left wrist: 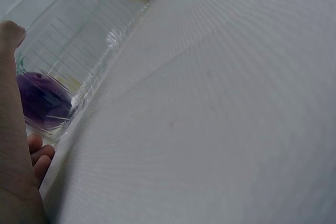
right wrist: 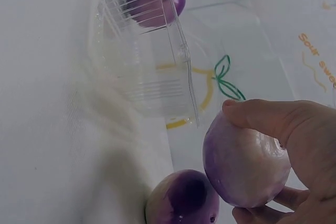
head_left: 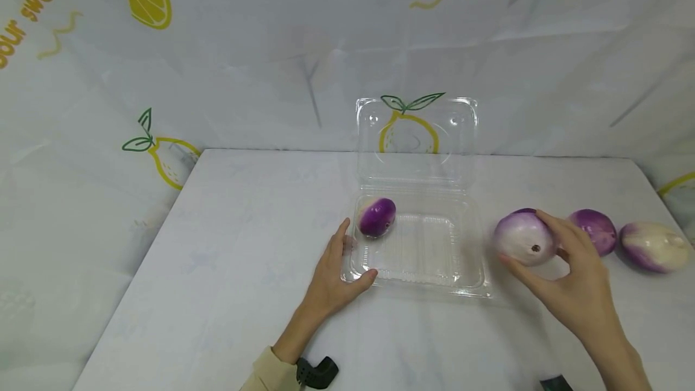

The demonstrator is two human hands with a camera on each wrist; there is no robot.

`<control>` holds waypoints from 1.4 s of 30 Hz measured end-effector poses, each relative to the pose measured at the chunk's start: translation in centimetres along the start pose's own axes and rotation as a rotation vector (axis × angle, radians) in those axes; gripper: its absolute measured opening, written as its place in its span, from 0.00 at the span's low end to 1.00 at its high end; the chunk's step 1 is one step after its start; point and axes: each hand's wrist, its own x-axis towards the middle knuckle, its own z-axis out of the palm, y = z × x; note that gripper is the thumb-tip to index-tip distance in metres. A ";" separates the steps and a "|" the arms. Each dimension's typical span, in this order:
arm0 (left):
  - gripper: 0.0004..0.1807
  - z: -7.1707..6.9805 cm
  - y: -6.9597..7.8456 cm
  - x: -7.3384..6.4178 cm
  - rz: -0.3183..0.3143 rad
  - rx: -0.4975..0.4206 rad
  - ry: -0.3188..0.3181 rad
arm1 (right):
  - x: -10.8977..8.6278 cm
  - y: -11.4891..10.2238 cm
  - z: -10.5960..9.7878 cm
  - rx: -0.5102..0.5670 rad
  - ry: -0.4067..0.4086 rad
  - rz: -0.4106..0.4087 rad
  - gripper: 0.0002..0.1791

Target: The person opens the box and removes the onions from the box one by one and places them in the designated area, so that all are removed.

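In the head view, a clear plastic clamshell box lies with its lid raised behind it. One purple-and-white turnip sits in its back left corner. My left hand rests against the box's front left corner, thumb and fingers spread, fingers along the left side. To the right of the box, my right hand grips another turnip between thumb and fingers. That turnip shows pale with a violet tint in the right wrist view. A further turnip is close beside it there.
Two more turnips, one mostly purple and one mostly cream, lie on the right of the white table. Behind the table hangs a lemon-printed cloth. A dark wrist strap shows at the left wrist.
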 end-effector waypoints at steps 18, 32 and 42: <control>0.55 0.1 0.0 0.0 -0.009 0.000 0.000 | -1.4 1.7 -1.1 -0.028 0.056 0.030 0.53; 0.55 0.0 0.0 0.0 -0.006 0.000 0.000 | -2.4 3.2 -1.9 -0.063 0.010 0.072 0.52; 0.55 -0.1 0.1 0.0 -0.005 -0.006 -0.011 | -3.4 4.2 -1.7 -0.079 -0.031 0.119 0.53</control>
